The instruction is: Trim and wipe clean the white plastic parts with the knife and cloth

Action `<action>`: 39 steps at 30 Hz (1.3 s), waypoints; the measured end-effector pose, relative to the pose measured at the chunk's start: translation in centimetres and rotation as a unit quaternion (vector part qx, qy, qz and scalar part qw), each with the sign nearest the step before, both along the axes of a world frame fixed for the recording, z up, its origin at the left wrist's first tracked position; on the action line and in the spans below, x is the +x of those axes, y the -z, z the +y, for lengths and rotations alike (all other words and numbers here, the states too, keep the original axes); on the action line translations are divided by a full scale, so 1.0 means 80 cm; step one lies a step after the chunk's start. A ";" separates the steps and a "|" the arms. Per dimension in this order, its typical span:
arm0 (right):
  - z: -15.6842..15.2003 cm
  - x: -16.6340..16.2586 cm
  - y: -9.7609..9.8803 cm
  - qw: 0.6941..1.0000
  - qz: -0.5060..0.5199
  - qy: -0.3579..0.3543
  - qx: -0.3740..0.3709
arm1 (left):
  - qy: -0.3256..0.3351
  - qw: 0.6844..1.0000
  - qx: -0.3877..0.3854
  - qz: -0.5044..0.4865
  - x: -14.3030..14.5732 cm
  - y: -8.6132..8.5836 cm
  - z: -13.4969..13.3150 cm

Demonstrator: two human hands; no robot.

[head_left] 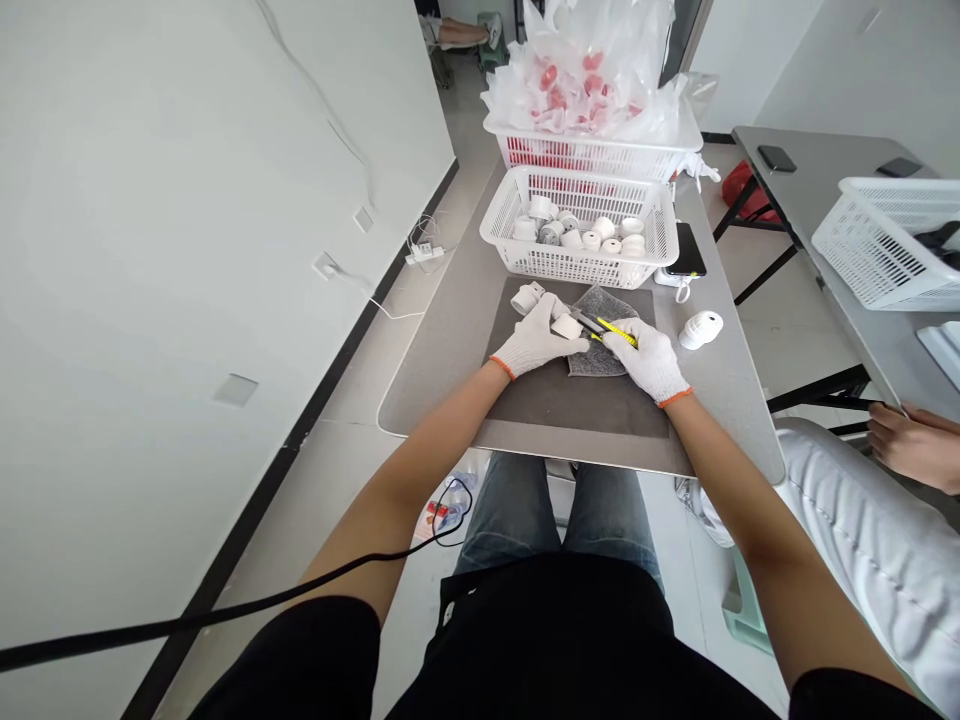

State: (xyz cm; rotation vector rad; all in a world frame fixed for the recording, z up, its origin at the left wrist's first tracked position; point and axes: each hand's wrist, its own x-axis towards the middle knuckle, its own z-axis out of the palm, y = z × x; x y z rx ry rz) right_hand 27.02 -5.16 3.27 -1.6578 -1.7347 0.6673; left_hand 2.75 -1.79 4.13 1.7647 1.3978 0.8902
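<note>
My left hand [538, 338], in a white knitted glove with an orange cuff, is closed around a small white plastic part [568, 326]. In my right hand [649, 362], gloved the same way, is a yellow and black utility knife [618, 332], its front end pointing left at the part. Whether the blade touches it, I cannot tell. Below lies a grey cloth [600, 364] on a dark mat [540, 405]. Just behind my left hand sits another white part [526, 298].
A white basket [577, 265] of similar parts stands behind my hands, with another basket [600, 153] of plastic bags beyond. At right are a phone [687, 250] and a white fitting [701, 330]. A person's hand [915, 445] shows near the neighbouring table [825, 225]. A black cable [330, 570] crosses my left arm.
</note>
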 end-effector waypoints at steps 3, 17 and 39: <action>0.001 0.000 0.000 1.000 -0.016 -0.011 0.005 | -0.005 1.000 0.001 0.009 0.001 0.000 0.000; 0.000 -0.002 0.000 1.000 0.002 -0.007 0.009 | -0.014 1.000 0.000 0.011 0.001 0.003 0.006; 0.005 0.001 0.009 0.998 0.059 0.018 0.013 | 0.088 0.974 -0.027 -0.208 0.003 0.035 0.022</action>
